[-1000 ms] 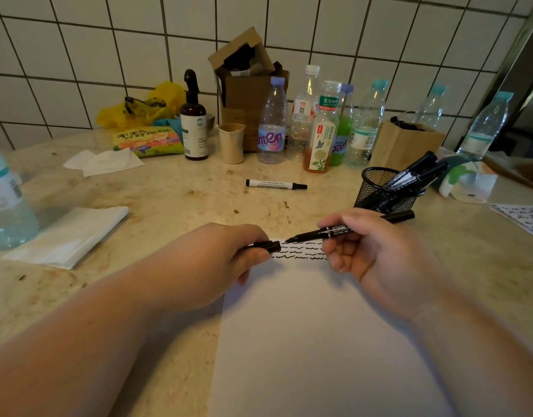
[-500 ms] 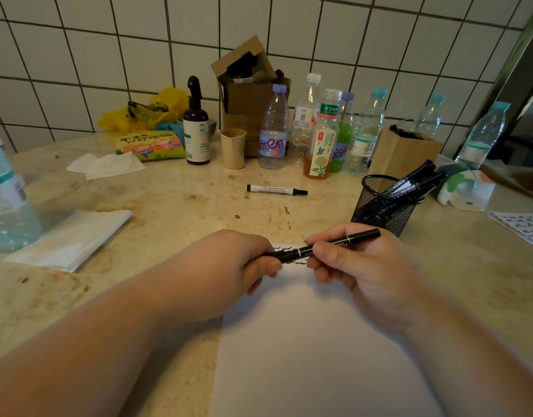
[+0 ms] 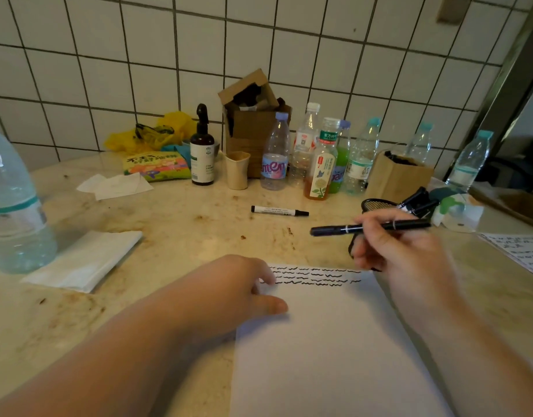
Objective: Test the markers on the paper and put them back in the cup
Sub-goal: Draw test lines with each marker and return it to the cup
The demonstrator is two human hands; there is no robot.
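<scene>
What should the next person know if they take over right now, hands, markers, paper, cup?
Right hand grips a capped black marker, held level above the table in front of the mesh cup.
Left hand holds nothing; fingers rest on the paper's left edge.
Paper carries several wavy test lines at its top.
Cup holds more markers. One white-barrelled marker lies loose on the table beyond the paper.
Left: drop the held marker into the cup; the loose one probably needs testing and returning too.
</scene>
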